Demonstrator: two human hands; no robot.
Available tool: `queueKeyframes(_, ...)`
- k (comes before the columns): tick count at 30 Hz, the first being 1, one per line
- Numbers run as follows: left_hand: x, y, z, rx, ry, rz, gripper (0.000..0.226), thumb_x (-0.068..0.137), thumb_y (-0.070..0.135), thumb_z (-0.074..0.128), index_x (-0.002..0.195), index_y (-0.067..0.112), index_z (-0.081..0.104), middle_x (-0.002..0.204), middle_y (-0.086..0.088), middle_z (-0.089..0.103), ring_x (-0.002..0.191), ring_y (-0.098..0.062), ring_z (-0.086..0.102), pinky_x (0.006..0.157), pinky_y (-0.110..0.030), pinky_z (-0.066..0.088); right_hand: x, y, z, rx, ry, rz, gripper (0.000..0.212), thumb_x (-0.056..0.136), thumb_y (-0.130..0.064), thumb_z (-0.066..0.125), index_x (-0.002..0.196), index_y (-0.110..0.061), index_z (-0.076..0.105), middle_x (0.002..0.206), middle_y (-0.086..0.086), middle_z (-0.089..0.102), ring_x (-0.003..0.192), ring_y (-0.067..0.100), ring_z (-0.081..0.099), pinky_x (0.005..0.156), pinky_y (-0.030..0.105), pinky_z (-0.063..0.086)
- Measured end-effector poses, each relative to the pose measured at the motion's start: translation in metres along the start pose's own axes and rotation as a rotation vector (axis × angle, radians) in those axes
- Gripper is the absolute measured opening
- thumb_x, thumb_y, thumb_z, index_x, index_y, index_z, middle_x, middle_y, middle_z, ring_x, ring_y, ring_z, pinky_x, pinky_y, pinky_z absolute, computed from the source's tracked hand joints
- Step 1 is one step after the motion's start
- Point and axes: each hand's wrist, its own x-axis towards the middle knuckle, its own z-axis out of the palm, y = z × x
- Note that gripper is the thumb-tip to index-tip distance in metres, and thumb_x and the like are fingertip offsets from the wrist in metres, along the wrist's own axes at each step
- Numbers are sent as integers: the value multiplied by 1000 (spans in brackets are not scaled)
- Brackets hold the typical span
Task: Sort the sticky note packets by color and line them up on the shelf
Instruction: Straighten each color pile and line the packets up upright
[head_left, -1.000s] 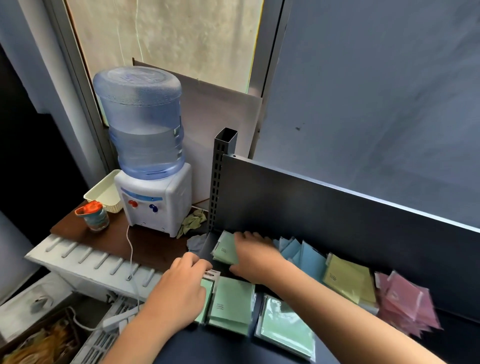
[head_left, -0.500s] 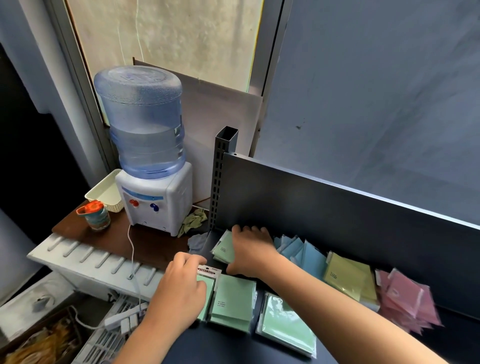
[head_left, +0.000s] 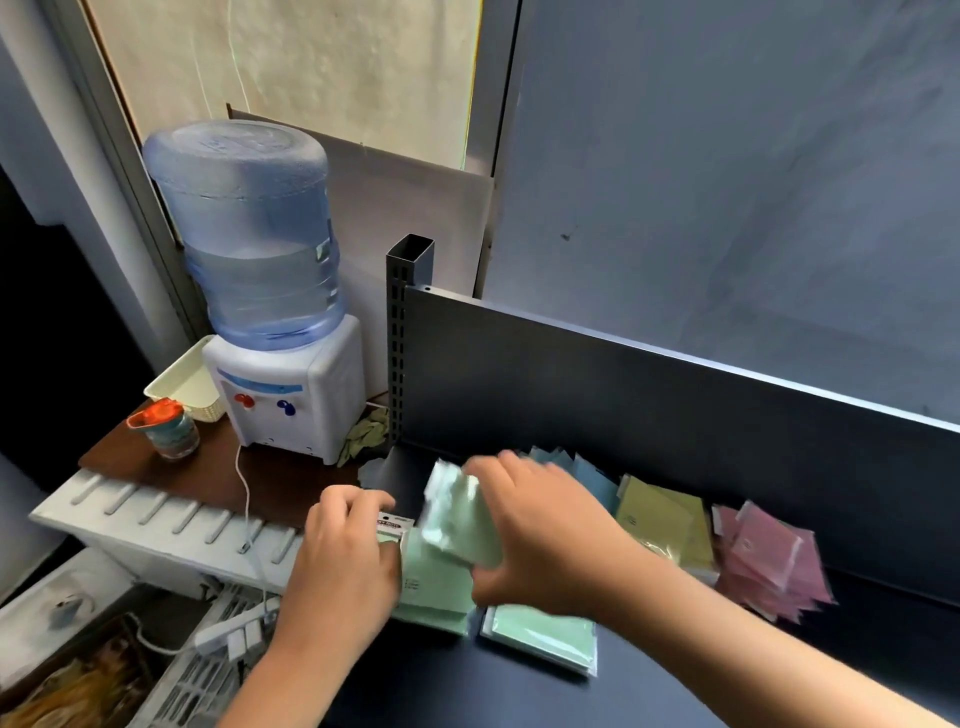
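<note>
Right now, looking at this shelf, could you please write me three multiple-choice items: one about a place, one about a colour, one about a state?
1. Where do the pink packets lie among the colour groups on the shelf?
A. at the left end
B. at the right end
C. in the middle

2. What colour is the packet that the right hand holds?
A. green
B. yellow
C. blue

3. What is the left hand doing?
A. hanging off the shelf
B. pressing a dispenser tap
C. resting on a green packet stack

Answers: 1 B, they lie right of the yellow packets. 2 A, pale green shows between its fingers. 3 C, its fingers curl over the stack's left edge.
</note>
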Motion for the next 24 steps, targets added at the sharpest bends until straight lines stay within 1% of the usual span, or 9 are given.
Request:
queueKeyframes(3, 1, 12, 9, -27, -13, 64, 40, 79, 2, 67, 114, 21, 63, 114, 5, 47, 104, -20, 48, 82, -31, 45, -40, 7, 35, -215, -158, -56, 77, 60, -53, 74, 123, -14, 52, 101, 5, 56, 85, 30, 55, 72, 43, 51)
queueKeyframes(5, 2, 21, 16, -26, -48, 99, 40, 79, 3, 65, 114, 21, 63, 114, 6, 47, 104, -19, 49, 83, -31, 46, -53, 9, 57, -328, -226, -90, 68, 50, -49, 79, 102, -12, 55, 85, 5, 53, 69, 27, 49, 55, 36, 41)
queueKeyframes(7, 3, 29, 22, -34, -71, 131, 40, 78, 1, 64, 114, 21, 64, 114, 5, 48, 104, -19, 49, 86, -31, 46, -59, 10, 67, -322, -216, -116, 63, 43, -49, 81, 88, -15, 52, 75, 3, 49, 61, 23, 44, 49, 32, 28)
queueKeyframes(8, 3, 32, 25, -38, -75, 147, 41, 77, 1, 64, 113, 20, 64, 113, 4, 48, 103, -19, 49, 88, -33, 48, -60, 9, 70, -315, -194, -130, 62, 43, -48, 81, 86, -16, 51, 74, 2, 48, 60, 23, 43, 48, 32, 26)
queueKeyframes(11, 1, 35, 32, -10, -100, 189, 40, 76, 3, 64, 111, 22, 64, 111, 6, 50, 100, -18, 48, 89, -38, 51, -57, 8, 69, -287, -151, -118, 62, 50, -49, 81, 90, -15, 48, 79, 3, 50, 63, 25, 45, 50, 33, 30)
queueKeyframes(16, -2, 42, 37, 13, -159, 255, 43, 75, 16, 49, 112, 26, 68, 111, 9, 55, 102, -17, 51, 91, -37, 51, -59, 17, 65, -244, -155, -105, 67, 52, -53, 81, 97, -14, 50, 84, 4, 52, 68, 25, 48, 53, 34, 31)
queueKeyframes(18, -3, 45, 39, 15, -174, 283, 43, 76, 18, 48, 113, 26, 68, 111, 11, 56, 104, -16, 51, 93, -36, 50, -66, 15, 65, -249, -124, -124, 64, 55, -53, 78, 98, -15, 51, 86, 3, 51, 69, 25, 47, 54, 35, 33)
queueKeyframes(21, -2, 47, 39, -10, -184, 301, 42, 79, 20, 46, 114, 27, 68, 112, 13, 57, 108, -14, 50, 95, -33, 48, -80, 13, 69, -188, -74, -121, 59, 63, -56, 69, 101, -15, 49, 91, 3, 52, 72, 26, 46, 57, 38, 42)
queueKeyframes(24, 4, 56, 40, -10, -201, 365, 39, 83, 21, 46, 114, 29, 68, 112, 14, 59, 108, -14, 53, 91, -36, 51, -91, 22, 73, -136, -100, -60, 58, 63, -54, 63, 105, -16, 49, 97, 3, 53, 75, 27, 48, 61, 40, 47)
